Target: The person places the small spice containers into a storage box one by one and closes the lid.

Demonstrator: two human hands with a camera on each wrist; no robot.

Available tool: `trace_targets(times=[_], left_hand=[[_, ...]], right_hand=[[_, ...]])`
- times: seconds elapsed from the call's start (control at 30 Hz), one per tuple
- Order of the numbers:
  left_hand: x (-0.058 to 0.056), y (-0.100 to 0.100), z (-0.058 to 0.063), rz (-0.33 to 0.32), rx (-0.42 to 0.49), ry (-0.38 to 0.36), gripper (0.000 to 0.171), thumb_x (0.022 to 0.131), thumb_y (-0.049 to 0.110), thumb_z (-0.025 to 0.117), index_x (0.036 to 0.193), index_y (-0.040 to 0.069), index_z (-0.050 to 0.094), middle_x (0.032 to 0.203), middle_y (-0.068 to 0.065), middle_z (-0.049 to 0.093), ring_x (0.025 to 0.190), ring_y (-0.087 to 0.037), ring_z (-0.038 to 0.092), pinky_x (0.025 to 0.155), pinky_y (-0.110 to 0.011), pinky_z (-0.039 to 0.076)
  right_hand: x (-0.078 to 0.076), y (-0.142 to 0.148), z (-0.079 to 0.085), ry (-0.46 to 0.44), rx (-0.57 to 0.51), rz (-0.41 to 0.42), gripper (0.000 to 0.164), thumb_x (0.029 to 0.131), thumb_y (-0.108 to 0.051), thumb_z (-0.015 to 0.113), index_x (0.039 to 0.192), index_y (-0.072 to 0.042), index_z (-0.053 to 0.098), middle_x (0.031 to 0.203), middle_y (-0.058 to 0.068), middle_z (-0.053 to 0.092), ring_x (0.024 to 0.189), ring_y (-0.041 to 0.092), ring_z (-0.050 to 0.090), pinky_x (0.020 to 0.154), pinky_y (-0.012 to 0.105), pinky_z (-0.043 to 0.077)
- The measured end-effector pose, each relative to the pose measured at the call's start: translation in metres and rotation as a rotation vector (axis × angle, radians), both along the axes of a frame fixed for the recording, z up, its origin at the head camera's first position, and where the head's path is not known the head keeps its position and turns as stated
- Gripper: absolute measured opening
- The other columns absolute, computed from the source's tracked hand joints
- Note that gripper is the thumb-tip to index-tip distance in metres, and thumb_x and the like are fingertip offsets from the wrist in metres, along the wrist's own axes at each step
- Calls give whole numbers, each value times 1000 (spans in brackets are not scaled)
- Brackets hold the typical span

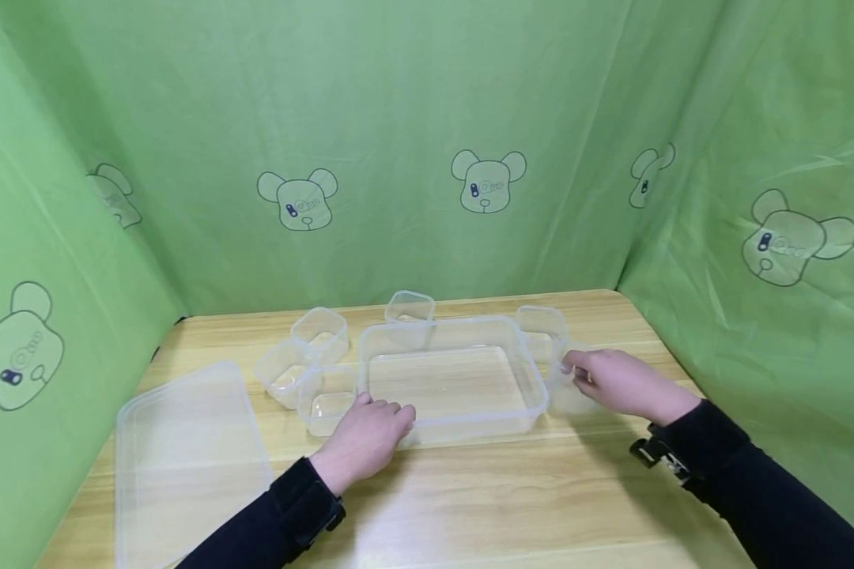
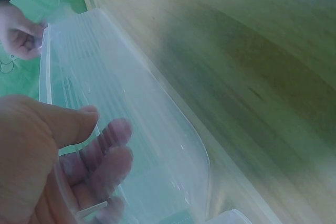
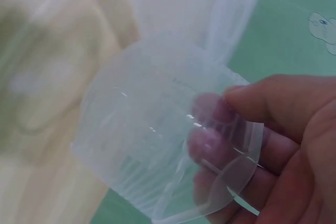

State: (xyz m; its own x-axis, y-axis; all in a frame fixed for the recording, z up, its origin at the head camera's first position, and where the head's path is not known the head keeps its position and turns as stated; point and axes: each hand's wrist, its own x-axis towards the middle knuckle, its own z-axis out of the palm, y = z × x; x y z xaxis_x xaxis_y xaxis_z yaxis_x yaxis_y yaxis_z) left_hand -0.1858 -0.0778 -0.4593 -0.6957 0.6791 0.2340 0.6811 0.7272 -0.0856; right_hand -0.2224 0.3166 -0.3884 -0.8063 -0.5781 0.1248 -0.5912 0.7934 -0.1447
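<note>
A large clear plastic container (image 1: 462,431) stands in the middle of the wooden table. My left hand (image 1: 372,438) grips its near-left wall, thumb (image 2: 79,124) outside and fingers showing through the clear plastic. At the container's right side, my right hand (image 1: 622,383) pinches the wall of a small clear plastic container (image 3: 142,124) between thumb and fingers. In the head view this small container (image 1: 568,391) is faint and partly behind the hand. Another small clear container (image 1: 541,328) stands behind it. One more (image 1: 330,405) sits against the large container's left side, near my left hand.
More small clear containers stand at the left (image 1: 281,378), back left (image 1: 320,336) and behind the large container (image 1: 409,307). A large translucent lid (image 1: 188,466) lies flat at the table's left. Green curtains (image 1: 398,237) with bear heads enclose the back and sides.
</note>
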Motion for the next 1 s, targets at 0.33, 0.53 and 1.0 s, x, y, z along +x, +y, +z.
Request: trace_targets(times=[0.33,0.53,1.0], left_hand=[[-1,0,0,8,-1,-5,19,103,29,56,89,17,53,69,6,55,65,-12,58,62,-26,26],[0,0,0,4,3,1,18,102,28,57,89,17,53,69,6,55,65,-13,58,62,-26,26],[0,0,0,5,12,-15,18,103,28,56,89,16,52,69,6,54,64,-13,57,63,-26,26]], right_hand=[[2,-3,25,-6,7,-2,16,87,1,65,100,-7,68,79,-5,65,68,6,58,63,34,53],[2,-8,38,11,5,12,16,87,2,65,101,-6,68,77,-5,63,64,4,53,60,32,50],[-3,-23,60,48,18,29,16,88,1,64,102,-6,67,77,-4,64,64,6,56,60,33,51]])
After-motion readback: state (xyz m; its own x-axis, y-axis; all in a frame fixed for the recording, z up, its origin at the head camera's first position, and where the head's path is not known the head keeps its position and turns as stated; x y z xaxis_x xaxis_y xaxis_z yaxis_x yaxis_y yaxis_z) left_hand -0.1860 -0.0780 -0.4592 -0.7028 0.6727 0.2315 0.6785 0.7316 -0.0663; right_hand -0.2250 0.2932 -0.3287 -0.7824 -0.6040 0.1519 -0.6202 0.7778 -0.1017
